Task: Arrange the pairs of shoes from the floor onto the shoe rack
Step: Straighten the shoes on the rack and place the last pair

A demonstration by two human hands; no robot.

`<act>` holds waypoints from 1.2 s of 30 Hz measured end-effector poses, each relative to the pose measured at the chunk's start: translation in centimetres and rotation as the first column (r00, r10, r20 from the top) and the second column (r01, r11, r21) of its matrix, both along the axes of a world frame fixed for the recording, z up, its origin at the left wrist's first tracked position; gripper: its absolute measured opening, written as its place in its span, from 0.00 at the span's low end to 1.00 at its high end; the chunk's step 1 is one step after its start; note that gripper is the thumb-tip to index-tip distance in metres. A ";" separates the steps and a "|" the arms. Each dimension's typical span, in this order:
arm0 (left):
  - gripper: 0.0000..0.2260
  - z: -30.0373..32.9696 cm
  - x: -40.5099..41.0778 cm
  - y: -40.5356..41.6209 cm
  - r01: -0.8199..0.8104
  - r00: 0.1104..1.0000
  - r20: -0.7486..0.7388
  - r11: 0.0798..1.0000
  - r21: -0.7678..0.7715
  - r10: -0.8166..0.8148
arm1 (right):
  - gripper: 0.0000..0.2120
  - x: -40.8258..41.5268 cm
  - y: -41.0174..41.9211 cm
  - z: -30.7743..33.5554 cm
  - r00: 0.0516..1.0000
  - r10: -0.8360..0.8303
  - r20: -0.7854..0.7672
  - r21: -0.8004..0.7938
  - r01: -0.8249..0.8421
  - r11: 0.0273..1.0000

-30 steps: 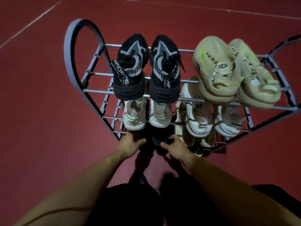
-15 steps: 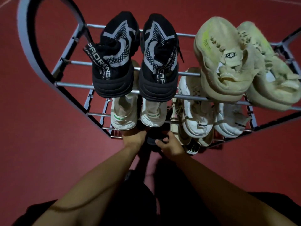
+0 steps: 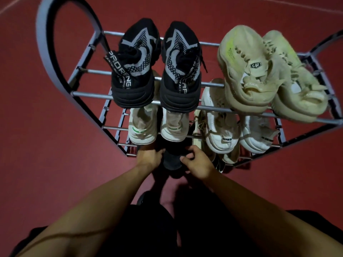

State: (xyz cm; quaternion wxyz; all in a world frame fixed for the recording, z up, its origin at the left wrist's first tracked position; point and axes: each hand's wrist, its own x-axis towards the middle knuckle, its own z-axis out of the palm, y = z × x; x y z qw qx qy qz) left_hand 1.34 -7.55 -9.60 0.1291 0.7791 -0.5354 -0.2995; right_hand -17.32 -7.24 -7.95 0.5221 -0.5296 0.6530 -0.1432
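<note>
A dark shoe (image 3: 172,160) sits low in the centre of the frame, at the front edge of the shoe rack's (image 3: 55,75) lowest tier, too dim to make out in detail; both hands are on it. The left hand (image 3: 150,156) lies against its left side with the fingers curled onto the shoe; the right hand (image 3: 198,162) grips its right side, thumb and fingers bent round the edge.

Just above, on the middle tier, a pair of white shoes with green heel tabs (image 3: 157,125) stands side by side, heels toward the camera; to their right, on the same tier, is a pair of white sneakers (image 3: 239,128) with black heel labels. Below those, at lower right of the rack, parts of more pale shoes (image 3: 230,156) show, mostly hidden.

On the top tier, upper centre, rests a pair of black knit sneakers (image 3: 157,71) with grey patterns and lettered straps, the 2 touching; at upper right a pair of beige knit sneakers (image 3: 269,75) leans together.

The rack is grey metal with rod shelves and curved side frames; it stands on a red floor (image 3: 37,164). Both bare forearms enter from the bottom of the frame.
</note>
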 end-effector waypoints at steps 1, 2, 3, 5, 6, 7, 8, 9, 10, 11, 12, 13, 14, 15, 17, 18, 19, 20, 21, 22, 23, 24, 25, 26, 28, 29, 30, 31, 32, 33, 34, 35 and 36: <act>0.19 0.7 0.4 0.3 -0.011 1.000 -0.004 0.999 0.035 0.011 | 0.18 0.1 -0.1 0.9 1.000 0.027 -0.002 -0.010 -0.027 1.000; 0.20 0.9 0.9 0.5 -0.004 1.000 -0.011 0.999 0.040 0.004 | 0.17 0.1 -0.2 1.8 0.999 0.052 -0.001 -0.018 -0.052 0.998; 0.22 1.2 1.6 0.9 0.015 1.000 -0.025 0.999 0.034 -0.014 | 0.16 0.1 -0.3 2.7 0.997 0.082 0.003 -0.021 -0.082 0.996; 0.22 2.2 2.9 1.4 0.079 0.996 -0.035 0.997 0.019 -0.078 | 0.15 0.1 -0.2 4.4 0.985 0.170 -0.003 0.001 -0.170 0.985; 0.19 2.7 3.5 1.6 0.121 0.992 -0.045 0.992 0.018 -0.121 | 0.15 0.1 0.0 5.3 0.973 0.230 -0.016 0.020 -0.230 0.973; 0.14 3.4 3.9 1.9 0.152 0.988 -0.042 0.988 0.037 -0.151 | 0.15 0.0 0.2 6.2 0.954 0.299 -0.030 0.039 -0.297 0.954; 0.09 4.0 4.3 2.1 0.183 0.983 -0.037 0.982 0.054 -0.181 | 0.16 -0.2 0.4 6.9 0.932 0.360 -0.037 0.060 -0.358 0.932; 0.09 4.7 4.6 2.4 0.204 0.979 -0.029 0.977 0.064 -0.202 | 0.16 -0.4 0.5 7.7 0.909 0.413 -0.049 0.072 -0.409 0.909; 0.12 5.5 4.9 2.8 0.220 0.976 -0.026 0.974 0.063 -0.218 | 0.16 -0.6 0.7 8.5 0.887 0.457 -0.064 0.075 -0.452 0.889; 0.13 6.2 5.3 3.2 0.236 0.972 -0.016 0.970 0.064 -0.235 | 0.15 -0.8 0.8 9.2 0.866 0.492 -0.089 0.074 -0.487 0.870; 0.13 6.9 5.7 3.7 0.258 0.966 0.007 0.965 0.057 -0.259 | 0.14 -1.0 0.9 9.8 0.849 0.517 -0.113 0.068 -0.512 0.856; 0.12 7.4 6.2 4.2 0.287 0.957 0.022 0.957 0.052 -0.288 | 0.14 -1.4 1.1 10.3 0.836 0.532 -0.136 0.058 -0.529 0.847; 0.11 7.9 6.6 4.7 0.323 0.946 0.028 0.946 0.042 -0.324 | 0.13 -1.7 1.3 10.6 0.829 0.538 -0.150 0.043 -0.538 0.842; 0.10 8.2 7.1 5.2 0.358 0.933 0.026 0.933 0.031 -0.359 | 0.13 -2.1 1.4 10.7 0.830 0.536 -0.155 0.023 -0.540 0.841; 0.09 9.1 8.0 5.9 0.419 0.908 0.006 0.908 0.025 -0.419 | 0.12 -2.6 1.8 10.6 0.846 0.514 -0.137 -0.006 -0.520 0.854; 0.09 9.4 8.4 6.1 0.445 0.896 -0.010 0.895 0.027 -0.444 | 0.12 -2.7 1.9 10.6 0.858 0.499 -0.121 -0.017 -0.504 0.863; 0.09 9.7 8.8 6.2 0.475 0.880 -0.029 0.880 0.031 -0.474 | 0.12 -2.8 1.9 10.6 0.867 0.485 -0.114 -0.028 -0.491 0.871; 0.10 10.0 9.2 6.3 0.505 0.863 -0.049 0.862 0.037 -0.504 | 0.12 -2.8 2.0 10.7 0.871 0.476 -0.118 -0.047 -0.484 0.874; 0.10 10.2 9.6 6.3 0.536 0.843 -0.070 0.843 0.043 -0.533 | 0.13 -2.8 1.9 10.8 0.870 0.474 -0.138 -0.069 -0.486 0.871; 0.10 10.4 9.9 6.3 0.563 0.825 -0.083 0.825 0.048 -0.558 | 0.14 -2.8 1.9 10.8 0.865 0.476 -0.159 -0.088 -0.493 0.866; 0.10 10.6 10.1 6.3 0.588 0.808 -0.087 0.808 0.051 -0.582 | 0.15 -2.7 1.9 10.9 0.859 0.480 -0.177 -0.096 -0.500 0.861; 0.10 10.7 10.1 6.4 0.612 0.791 -0.078 0.789 0.052 -0.607 | 0.16 -2.7 1.8 10.8 0.854 0.486 -0.187 -0.099 -0.508 0.855; 0.10 10.9 10.1 6.4 0.638 0.769 -0.065 0.768 0.051 -0.635 | 0.17 -2.7 1.8 10.8 0.849 0.491 -0.196 -0.108 -0.516 0.850; 0.10 11.0 10.1 6.5 0.664 0.747 -0.055 0.746 0.046 -0.662 | 0.19 -2.6 1.7 10.6 0.840 0.500 -0.213 -0.118 -0.530 0.840; 0.10 11.3 9.8 6.6 0.709 0.704 -0.061 0.704 0.031 -0.707 | 0.23 -2.5 1.5 10.5 0.805 0.539 -0.247 -0.134 -0.579 0.804; 0.10 11.3 9.8 6.7 0.725 0.688 -0.070 0.688 0.023 -0.722 | 0.25 -2.4 1.4 10.4 0.782 0.567 -0.259 -0.130 -0.610 0.782; 0.10 11.4 9.8 6.7 0.735 0.677 -0.079 0.678 0.018 -0.732 | 0.27 -2.2 1.4 10.3 0.748 0.603 -0.279 -0.126 -0.651 0.749; 0.10 11.4 9.7 6.7 0.743 0.668 -0.088 0.669 0.012 -0.739 | 0.29 -2.1 1.4 10.0 0.702 0.639 -0.314 -0.122 -0.698 0.706; 0.10 11.4 9.7 6.8 0.750 0.658 -0.096 0.661 0.003 -0.746 | 0.31 -2.0 1.5 9.7 0.651 0.672 -0.354 -0.121 -0.744 0.657; 0.11 11.5 9.5 6.8 0.758 0.649 -0.101 0.653 -0.007 -0.754 | 0.34 -1.9 1.5 9.4 0.610 0.689 -0.391 -0.127 -0.778 0.616; 0.11 11.7 9.4 6.8 0.763 0.642 -0.103 0.646 -0.016 -0.760 | 0.36 -1.9 1.5 9.1 0.586 0.690 -0.426 -0.143 -0.796 0.588; 0.11 11.8 9.3 6.8 0.766 0.637 -0.106 0.642 -0.024 -0.764 | 0.39 -1.8 1.5 8.9 0.574 0.674 -0.464 -0.169 -0.805 0.569; 0.11 12.0 9.2 6.8 0.767 0.635 -0.108 0.641 -0.030 -0.765 | 0.40 -1.8 1.4 8.8 0.570 0.648 -0.505 -0.202 -0.808 0.553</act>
